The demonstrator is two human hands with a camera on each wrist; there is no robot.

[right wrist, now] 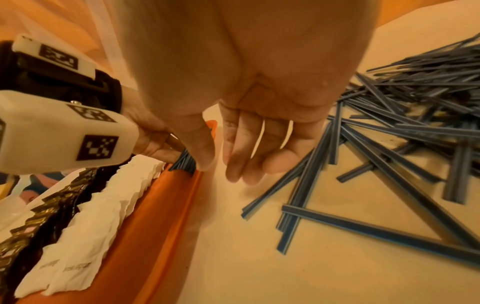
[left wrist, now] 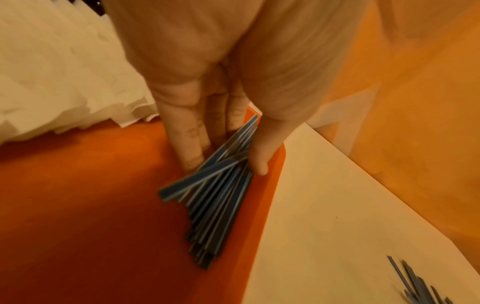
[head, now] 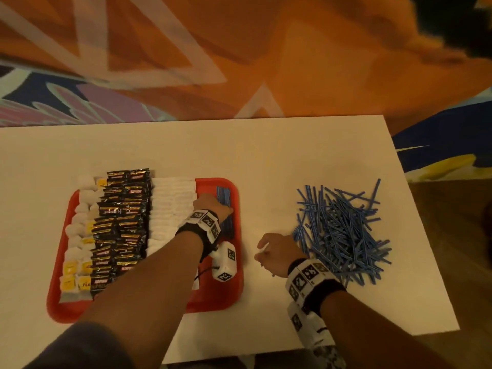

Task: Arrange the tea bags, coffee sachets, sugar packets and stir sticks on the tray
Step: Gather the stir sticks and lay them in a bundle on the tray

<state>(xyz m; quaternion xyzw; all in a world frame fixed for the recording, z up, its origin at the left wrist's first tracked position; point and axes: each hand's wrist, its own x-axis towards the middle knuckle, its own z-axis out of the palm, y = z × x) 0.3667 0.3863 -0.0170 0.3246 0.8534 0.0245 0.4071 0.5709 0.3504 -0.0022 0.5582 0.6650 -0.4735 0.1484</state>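
White table (head: 266, 161) holds a red tray (head: 221, 296) at 9 o'clock. Left hand (head: 210, 206) reaches over it, fingers and thumb pinching a stir-stick bundle (left wrist: 221, 195) against its 3 o'clock rim. Right hand (head: 277, 254) hovers loosely spread, empty, beside the loose stick pile (head: 343, 233).

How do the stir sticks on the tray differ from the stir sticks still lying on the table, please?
The stir sticks on the tray lie roughly parallel against its right rim, few, gripped by the left hand. The stir sticks on the table are many, crisscrossed in a loose pile, untouched beside the right hand. Both are blue.
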